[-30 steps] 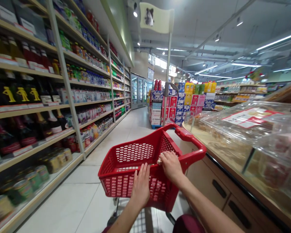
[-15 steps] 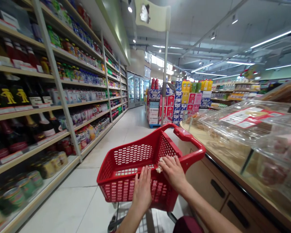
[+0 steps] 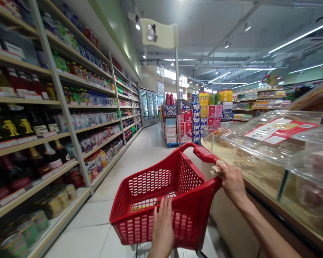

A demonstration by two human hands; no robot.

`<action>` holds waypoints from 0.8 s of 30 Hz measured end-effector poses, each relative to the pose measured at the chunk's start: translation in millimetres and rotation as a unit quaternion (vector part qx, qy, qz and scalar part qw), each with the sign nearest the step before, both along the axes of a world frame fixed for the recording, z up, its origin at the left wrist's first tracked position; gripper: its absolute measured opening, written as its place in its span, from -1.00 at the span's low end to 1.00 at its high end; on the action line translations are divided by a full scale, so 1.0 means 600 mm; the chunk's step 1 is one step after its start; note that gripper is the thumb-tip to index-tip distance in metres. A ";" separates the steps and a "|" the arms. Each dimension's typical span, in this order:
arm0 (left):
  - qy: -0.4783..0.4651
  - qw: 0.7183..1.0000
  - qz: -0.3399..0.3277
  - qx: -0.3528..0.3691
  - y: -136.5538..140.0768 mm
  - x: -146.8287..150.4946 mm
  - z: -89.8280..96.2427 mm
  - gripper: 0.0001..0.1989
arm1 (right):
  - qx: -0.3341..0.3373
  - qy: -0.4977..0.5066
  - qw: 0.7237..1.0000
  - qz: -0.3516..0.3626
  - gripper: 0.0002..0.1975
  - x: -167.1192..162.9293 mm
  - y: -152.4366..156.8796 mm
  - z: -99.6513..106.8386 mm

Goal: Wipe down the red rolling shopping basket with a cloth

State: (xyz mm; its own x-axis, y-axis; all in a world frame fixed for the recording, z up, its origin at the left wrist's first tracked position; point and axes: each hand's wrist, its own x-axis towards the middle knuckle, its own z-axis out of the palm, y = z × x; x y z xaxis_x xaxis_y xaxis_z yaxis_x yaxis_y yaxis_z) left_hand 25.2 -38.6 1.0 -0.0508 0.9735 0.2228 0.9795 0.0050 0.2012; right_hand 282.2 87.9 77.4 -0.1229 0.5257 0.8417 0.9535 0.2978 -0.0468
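A red plastic shopping cart point(image 3: 129, 217) stands in front of me, its basket side perforated with holes. My left hand point(image 3: 163, 227) lies against the near side of the basket, fingers stretched out near the rim and gripping nothing. At the right end of the cart's red handle point(image 3: 204, 154), my right hand point(image 3: 233, 182) is closed on a crumpled whitish cloth point(image 3: 216, 169). The cloth presses on the handle's corner. I cannot tell whether it is fabric or paper.
Shelves point(image 3: 97, 126) of bottles and cans line the left. Close on the right runs a counter with clear plastic food boxes point(image 3: 258, 125). Stacked drink cartons point(image 3: 188, 118) and a pole with a sign point(image 3: 159, 34) stand ahead on the tiled floor point(image 3: 148, 143).
My right hand has moved right with the cloth, from the basket's near rim to the handle corner. My left hand stays by the basket side, slightly lower in view.
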 end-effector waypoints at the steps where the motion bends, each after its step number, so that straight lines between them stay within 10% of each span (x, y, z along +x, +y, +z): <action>1: 0.003 1.000 0.003 -0.005 0.002 0.000 -0.001 -0.13 | 0.001 -0.005 1.000 0.013 -0.63 -0.010 -0.002 -0.004; 9: 0.016 0.999 0.014 -0.028 0.027 -0.015 -0.007 -0.15 | -0.051 -0.045 0.989 0.128 -0.75 -0.133 -0.059 -0.039; 18: 0.009 0.999 -0.011 -0.039 0.052 -0.026 -0.008 -0.13 | -0.018 -0.020 0.999 0.043 -0.71 -0.049 -0.001 -0.013; 24: -0.064 0.997 0.018 -0.040 0.041 -0.018 0.024 -0.22 | -0.113 -0.073 0.980 0.146 -0.71 -0.168 -0.064 -0.042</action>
